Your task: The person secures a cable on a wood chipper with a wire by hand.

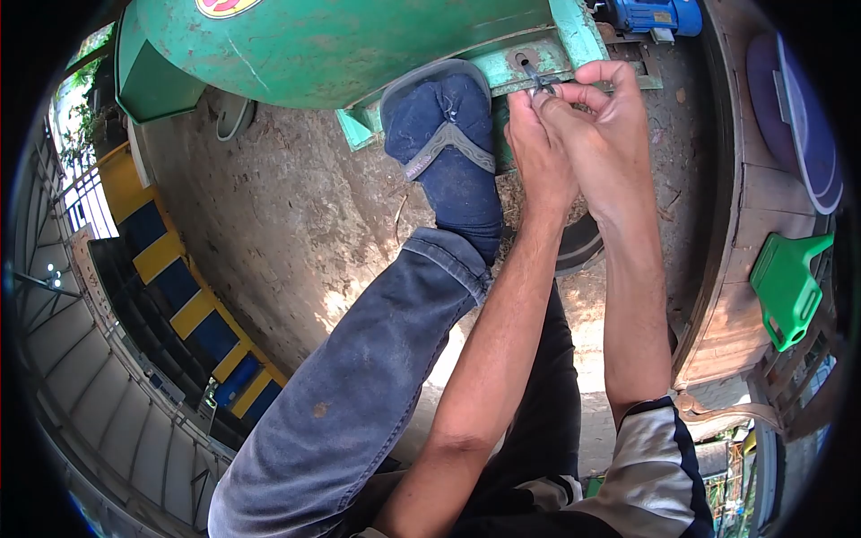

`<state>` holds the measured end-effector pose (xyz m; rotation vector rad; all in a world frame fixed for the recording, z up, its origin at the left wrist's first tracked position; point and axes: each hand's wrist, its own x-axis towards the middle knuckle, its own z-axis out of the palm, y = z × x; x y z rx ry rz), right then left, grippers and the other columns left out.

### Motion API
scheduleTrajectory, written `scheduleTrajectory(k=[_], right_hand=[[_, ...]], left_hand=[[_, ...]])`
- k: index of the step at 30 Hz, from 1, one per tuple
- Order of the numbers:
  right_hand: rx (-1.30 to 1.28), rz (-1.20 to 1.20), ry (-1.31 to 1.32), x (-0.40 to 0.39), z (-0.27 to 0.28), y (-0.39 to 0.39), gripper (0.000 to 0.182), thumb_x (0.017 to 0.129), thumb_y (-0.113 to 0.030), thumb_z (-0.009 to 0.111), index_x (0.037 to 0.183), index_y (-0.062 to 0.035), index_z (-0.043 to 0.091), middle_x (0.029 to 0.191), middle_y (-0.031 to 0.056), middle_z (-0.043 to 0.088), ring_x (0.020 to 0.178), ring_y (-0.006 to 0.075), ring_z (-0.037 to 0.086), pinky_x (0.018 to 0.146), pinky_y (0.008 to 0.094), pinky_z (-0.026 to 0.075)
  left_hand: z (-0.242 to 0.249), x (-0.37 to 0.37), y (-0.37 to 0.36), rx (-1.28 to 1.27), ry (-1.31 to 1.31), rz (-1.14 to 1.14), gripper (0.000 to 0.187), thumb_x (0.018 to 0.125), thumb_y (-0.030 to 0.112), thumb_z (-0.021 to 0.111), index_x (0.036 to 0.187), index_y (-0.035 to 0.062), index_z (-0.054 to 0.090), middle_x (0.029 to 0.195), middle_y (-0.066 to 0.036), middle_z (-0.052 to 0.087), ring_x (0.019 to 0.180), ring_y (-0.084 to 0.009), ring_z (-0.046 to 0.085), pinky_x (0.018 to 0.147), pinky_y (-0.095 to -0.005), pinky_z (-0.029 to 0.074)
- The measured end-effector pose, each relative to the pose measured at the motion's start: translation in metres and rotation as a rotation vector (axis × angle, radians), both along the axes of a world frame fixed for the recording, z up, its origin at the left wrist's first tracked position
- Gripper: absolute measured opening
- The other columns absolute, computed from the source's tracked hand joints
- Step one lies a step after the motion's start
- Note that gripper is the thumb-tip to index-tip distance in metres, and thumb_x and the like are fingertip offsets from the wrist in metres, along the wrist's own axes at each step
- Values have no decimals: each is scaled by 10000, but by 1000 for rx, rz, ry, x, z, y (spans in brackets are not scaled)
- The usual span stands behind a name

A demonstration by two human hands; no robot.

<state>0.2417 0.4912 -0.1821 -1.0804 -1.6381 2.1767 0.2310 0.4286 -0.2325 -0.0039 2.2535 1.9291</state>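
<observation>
A thin dark strand (538, 79), perhaps wire or cord, comes out of a hole in the green metal frame (549, 56). Its exact kind is too small to make out. My left hand (541, 152) pinches it from below, fingertips closed just under the frame's edge. Close against it on the right, my right hand (603, 121) pinches the strand's end between thumb and fingers, the other fingers curled. Partly covered by the hands is the spot where the fingertips meet. My foot in a dark sock and grey flip-flop (448, 148) rests against the green frame, left of the hands.
Above the frame bulges a large green drum (341, 54), with a blue motor (659, 16) at its right. A yellow-and-black striped edge (193, 309) runs along the left. On the right are a wooden surface (717, 314), a green plastic container (789, 287) and a purple basin (789, 117).
</observation>
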Motion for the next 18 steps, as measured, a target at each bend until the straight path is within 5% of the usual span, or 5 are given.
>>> scheduleTrajectory(k=[8,10,13,15,18], right_hand=[[58,178,-18,-3,-5,16,275,917,-3,657,1107,-26,459,928,124,658,828,133,640,775,267,513],[263,319,-86,-5,-6,23,237,927,4,635,1075,-37,454,889,106,660,836,117,638,772,269,507],[119,271,-60,-2,2,22,256,926,18,625,1123,-30,469,915,107,677,832,111,632,769,275,499],[20,183,1,0,4,14,280,899,19,642,1137,-3,496,927,125,682,787,111,627,724,275,499],[-37,86,124,13,-8,6,330,871,32,669,1166,17,521,944,132,694,758,103,633,682,266,499]], left_hand=[[-3,-1,6,-77,116,6,162,1054,81,465,1141,-28,547,904,-160,743,790,-267,733,709,-390,568],[-4,-2,3,-88,130,-2,163,1055,67,451,1142,-30,549,896,-163,742,785,-278,735,710,-395,571],[-8,-2,4,-109,171,-1,161,1047,55,452,1146,-30,546,880,-161,738,787,-270,736,704,-398,572],[-1,-2,5,18,11,50,230,1000,184,609,1110,-9,548,905,-69,711,811,-137,652,725,-341,541],[-5,-2,5,-50,56,41,186,1018,173,558,1104,9,559,894,-46,692,778,-125,635,702,-330,535]])
